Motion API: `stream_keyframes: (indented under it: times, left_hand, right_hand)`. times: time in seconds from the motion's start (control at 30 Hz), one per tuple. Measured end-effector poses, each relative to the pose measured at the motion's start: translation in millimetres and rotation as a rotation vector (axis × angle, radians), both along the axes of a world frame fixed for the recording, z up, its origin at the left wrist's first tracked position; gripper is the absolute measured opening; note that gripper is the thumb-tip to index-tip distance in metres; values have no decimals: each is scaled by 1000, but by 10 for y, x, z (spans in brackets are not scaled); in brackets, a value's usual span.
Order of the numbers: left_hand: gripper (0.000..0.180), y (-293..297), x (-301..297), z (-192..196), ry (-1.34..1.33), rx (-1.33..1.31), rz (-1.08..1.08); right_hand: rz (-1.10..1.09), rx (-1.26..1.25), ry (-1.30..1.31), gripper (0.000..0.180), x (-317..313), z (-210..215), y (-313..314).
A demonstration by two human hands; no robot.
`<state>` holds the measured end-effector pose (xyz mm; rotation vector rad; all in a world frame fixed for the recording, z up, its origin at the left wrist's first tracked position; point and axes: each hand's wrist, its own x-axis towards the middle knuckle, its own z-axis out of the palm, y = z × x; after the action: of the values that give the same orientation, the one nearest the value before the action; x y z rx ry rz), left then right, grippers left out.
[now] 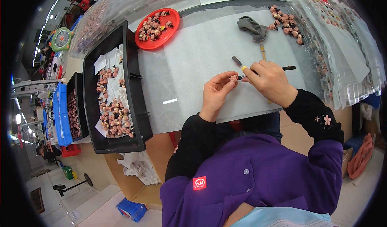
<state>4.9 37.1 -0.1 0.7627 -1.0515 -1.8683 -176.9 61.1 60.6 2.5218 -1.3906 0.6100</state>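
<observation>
Between the thumb and fingers of my left hand [215,93] is a small pink, bumpy figurine [233,78]. My right hand [269,81] is closed around a slim black-handled paintbrush [289,68], whose working end meets the figurine's dark side; the exact contact is too small to make out. A yellow cover [244,68] sits on one right fingertip. Just beyond that hand, a small dark block [236,61] lies on the table. A thin yellowish-brown stick [263,52] passes beneath my right hand. Both hands are over the near part of the pale table [189,73].
To the left, a black tray [139,102] holds many pink pieces on white paper. Further off stands a red plate [175,30] with more pieces. A grey cloth [254,28] and loose pieces [288,23] lie at far right, beside stacked clear plastic trays [342,45].
</observation>
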Motion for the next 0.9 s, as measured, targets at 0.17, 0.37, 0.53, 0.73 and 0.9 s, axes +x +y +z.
stream_keyframes:
  times: [0.17,0.37,0.53,0.73,0.9]
  left_hand:
    - [24,-1,6,18,-11,-9,-2]
    - [25,4,9,22,-21,-11,-7]
    - [25,3,13,19,-21,-24,-14]
    - [25,9,10,24,-32,-18,-9]
    - [26,10,10,27,-46,-3,-2]
  right_hand:
    - [3,1,29,25,8,7,-1]
    - [-1,-10,46,23,16,4,6]
    - [-13,-1,64,21,26,-3,10]
    - [-23,15,78,21,34,1,18]
    - [-29,14,97,22,45,2,28]
